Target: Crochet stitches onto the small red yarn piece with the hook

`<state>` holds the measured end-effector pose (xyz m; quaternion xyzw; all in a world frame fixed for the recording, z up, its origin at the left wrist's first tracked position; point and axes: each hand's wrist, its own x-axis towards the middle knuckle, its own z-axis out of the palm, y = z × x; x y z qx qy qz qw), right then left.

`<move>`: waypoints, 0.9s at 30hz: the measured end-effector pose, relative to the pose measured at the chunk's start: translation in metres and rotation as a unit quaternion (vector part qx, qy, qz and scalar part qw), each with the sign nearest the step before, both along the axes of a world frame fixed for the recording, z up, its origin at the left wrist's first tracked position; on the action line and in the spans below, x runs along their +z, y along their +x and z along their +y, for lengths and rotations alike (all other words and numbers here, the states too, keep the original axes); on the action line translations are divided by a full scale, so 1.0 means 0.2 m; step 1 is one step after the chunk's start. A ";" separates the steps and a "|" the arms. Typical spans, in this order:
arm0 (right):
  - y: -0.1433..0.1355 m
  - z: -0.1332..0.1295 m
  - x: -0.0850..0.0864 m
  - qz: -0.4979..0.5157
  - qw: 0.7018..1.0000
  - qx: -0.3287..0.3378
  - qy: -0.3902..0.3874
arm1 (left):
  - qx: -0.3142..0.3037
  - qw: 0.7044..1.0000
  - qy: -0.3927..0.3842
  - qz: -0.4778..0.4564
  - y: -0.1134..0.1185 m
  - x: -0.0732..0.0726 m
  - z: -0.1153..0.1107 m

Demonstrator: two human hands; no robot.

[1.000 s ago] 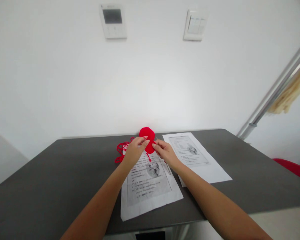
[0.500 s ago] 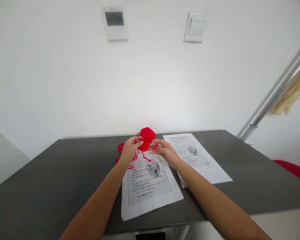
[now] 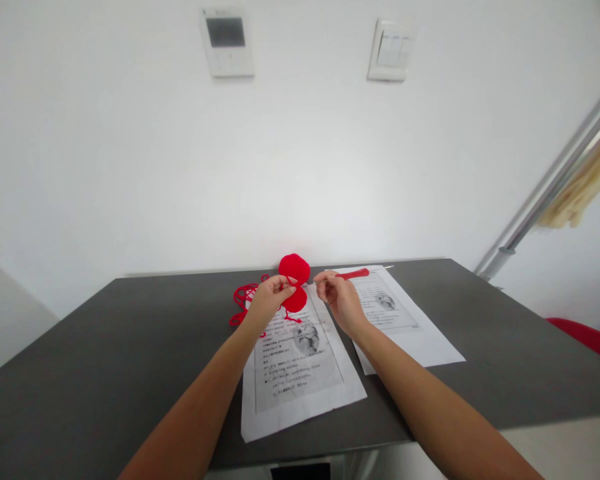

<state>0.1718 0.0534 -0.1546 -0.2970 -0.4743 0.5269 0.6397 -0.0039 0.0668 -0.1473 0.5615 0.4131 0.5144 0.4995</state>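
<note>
My left hand [image 3: 267, 300] pinches the edge of a round, flat red crocheted piece [image 3: 297, 301] above a printed sheet. Just behind that piece sits a ball of red yarn [image 3: 294, 267]. Loose red yarn [image 3: 241, 297] lies in loops to the left of my left hand, and a short strand hangs below the piece. To the right, my right hand [image 3: 344, 303] is closed around a crochet hook with a red handle [image 3: 355, 274]. One thin metal end points right; the other is near the crocheted piece, its exact contact too small to make out.
Under my hands lies a printed sheet [image 3: 300, 393] with text and a picture. A second printed sheet [image 3: 415, 340] is to its right on the dark table [image 3: 155, 360]. The white wall behind carries a panel [image 3: 227, 43] and a switch [image 3: 391, 50].
My right hand has turned and shifted slightly right, so the hook's red handle now points to the right. The crocheted piece and my left hand have moved a little right.
</note>
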 end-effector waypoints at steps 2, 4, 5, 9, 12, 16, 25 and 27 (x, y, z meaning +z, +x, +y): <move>-0.01 0.00 -0.01 -0.007 1.000 -0.002 0.003 | -0.009 1.000 0.006 0.009 0.01 0.00 -0.01; -0.02 0.00 -0.01 -0.014 1.000 -0.003 0.007 | -0.015 1.000 0.012 0.015 0.01 0.01 -0.01; -0.02 0.00 -0.02 -0.018 1.000 -0.005 0.011 | -0.017 1.000 0.014 0.018 0.01 0.01 -0.01; -0.03 -0.01 -0.02 -0.030 0.999 -0.027 0.030 | -0.017 0.999 0.024 0.024 0.01 0.01 -0.01; -0.02 -0.01 -0.02 -0.039 0.998 -0.043 0.034 | -0.020 0.999 0.028 0.023 0.01 0.01 -0.01; -0.01 0.00 -0.03 -0.057 0.997 -0.047 0.035 | -0.030 0.999 0.034 0.023 0.01 0.00 -0.01; -0.01 -0.03 -0.01 -0.145 0.986 -0.051 0.069 | -0.067 0.997 0.036 0.030 0.02 -0.01 -0.02; 0.00 -0.04 -0.01 -0.169 0.981 -0.041 0.085 | -0.085 0.996 0.030 0.027 0.02 0.00 -0.03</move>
